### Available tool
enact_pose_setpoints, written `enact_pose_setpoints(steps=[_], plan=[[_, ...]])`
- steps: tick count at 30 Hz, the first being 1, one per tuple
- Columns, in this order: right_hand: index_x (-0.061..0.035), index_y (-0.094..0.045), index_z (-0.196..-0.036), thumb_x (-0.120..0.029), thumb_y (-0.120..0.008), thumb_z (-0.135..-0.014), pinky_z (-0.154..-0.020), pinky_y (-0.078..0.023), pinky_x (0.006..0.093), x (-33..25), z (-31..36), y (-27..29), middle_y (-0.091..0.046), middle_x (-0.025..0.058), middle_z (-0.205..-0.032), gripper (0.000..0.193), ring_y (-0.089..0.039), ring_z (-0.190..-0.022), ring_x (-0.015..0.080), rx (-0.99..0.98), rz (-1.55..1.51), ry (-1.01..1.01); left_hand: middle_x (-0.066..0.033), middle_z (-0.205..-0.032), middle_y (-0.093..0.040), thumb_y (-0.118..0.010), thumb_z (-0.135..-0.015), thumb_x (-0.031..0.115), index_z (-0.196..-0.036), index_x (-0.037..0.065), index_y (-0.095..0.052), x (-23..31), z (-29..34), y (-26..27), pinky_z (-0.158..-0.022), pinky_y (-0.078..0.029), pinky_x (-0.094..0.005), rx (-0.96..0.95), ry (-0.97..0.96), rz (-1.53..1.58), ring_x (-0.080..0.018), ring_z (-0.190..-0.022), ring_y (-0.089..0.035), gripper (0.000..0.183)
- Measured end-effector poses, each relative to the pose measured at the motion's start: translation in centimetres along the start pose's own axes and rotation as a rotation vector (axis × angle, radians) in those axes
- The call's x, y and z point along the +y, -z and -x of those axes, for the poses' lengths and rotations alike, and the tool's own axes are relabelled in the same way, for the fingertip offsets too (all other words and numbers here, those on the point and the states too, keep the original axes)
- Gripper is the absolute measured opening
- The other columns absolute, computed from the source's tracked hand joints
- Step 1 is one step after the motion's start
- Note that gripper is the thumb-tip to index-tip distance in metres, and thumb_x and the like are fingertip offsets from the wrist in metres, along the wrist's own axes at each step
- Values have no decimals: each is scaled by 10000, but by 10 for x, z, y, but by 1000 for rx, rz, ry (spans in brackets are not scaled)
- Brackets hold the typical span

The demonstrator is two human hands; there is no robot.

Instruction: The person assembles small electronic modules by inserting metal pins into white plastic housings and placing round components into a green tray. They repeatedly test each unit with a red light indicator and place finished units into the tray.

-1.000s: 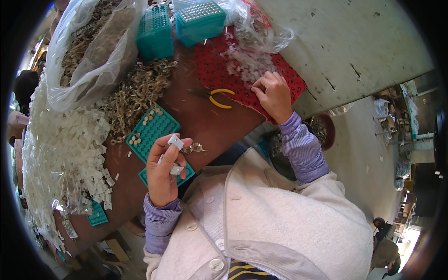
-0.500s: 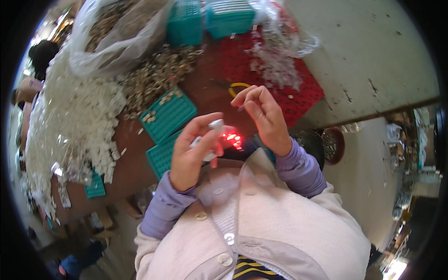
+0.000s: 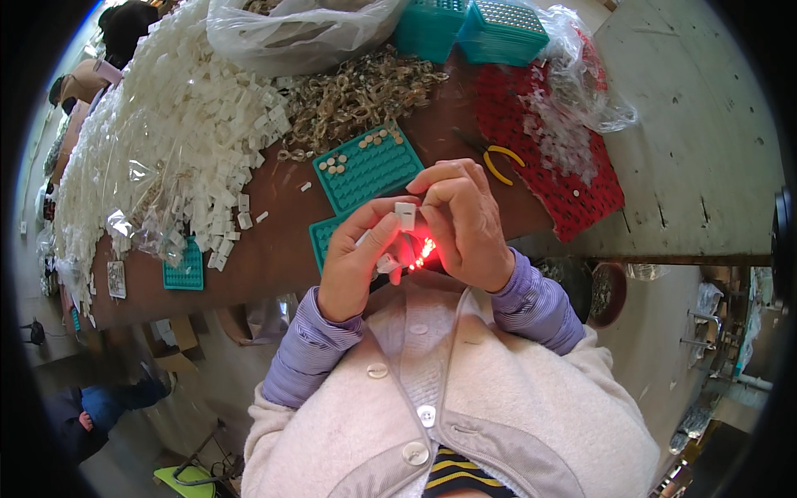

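Note:
My left hand [image 3: 347, 267] is closed around small white plastic cases. One case [image 3: 405, 216] stands upright between thumb and forefinger, and another white piece [image 3: 387, 264] shows lower, by the curled fingers. Red lights [image 3: 423, 251] glow just below the upper case, between my two hands. My right hand [image 3: 469, 220] comes in from the right with its fingers bent and pinched against that case's side. Whatever lies between those right fingertips is hidden.
Left lies a large heap of white plastic cases [image 3: 191, 116], beside coiled clear wires [image 3: 365, 91] and a plastic bag [image 3: 307, 37]. A teal tray [image 3: 365, 178] holds round cells. Yellow-handled pliers [image 3: 501, 163] lie near red cloth [image 3: 594, 195]. Teal trays [image 3: 502, 37] are stacked at the back.
My right hand has come left and down, from apart to right against the upper white case. The left hand has turned that case upright. The view has shifted, so the table appears farther right.

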State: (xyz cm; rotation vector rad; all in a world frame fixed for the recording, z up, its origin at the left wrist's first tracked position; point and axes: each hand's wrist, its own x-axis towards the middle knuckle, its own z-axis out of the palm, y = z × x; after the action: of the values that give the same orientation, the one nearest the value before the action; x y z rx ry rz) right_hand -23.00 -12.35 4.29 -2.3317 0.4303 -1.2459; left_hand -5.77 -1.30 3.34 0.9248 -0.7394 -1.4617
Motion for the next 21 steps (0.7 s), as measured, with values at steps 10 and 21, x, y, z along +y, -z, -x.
enact_pose_setpoints(steps=[10,21], plan=[[-39,-589,-966,19,-689,-906,-829,-501,451,-2,1,-3,-673,129,-1024,131,-622,-913,335,-16,-66,-9,-53,-966,-733,-664,-1107,268,-1148,62,-651,-7,-6,-3,-603,-538,-247,57,13,-9,-86,-824,-663,211],[-69,-722,-1072,-98,-752,-914,-878,-533,484,114,-88,-6,-679,124,-1021,163,-677,-970,359,-111,474,-17,-207,-1276,-702,-564,-1106,339,-1191,65,-592,18,-19,35,-795,-713,-422,-27,5,547,-260,-1048,-771,288]])
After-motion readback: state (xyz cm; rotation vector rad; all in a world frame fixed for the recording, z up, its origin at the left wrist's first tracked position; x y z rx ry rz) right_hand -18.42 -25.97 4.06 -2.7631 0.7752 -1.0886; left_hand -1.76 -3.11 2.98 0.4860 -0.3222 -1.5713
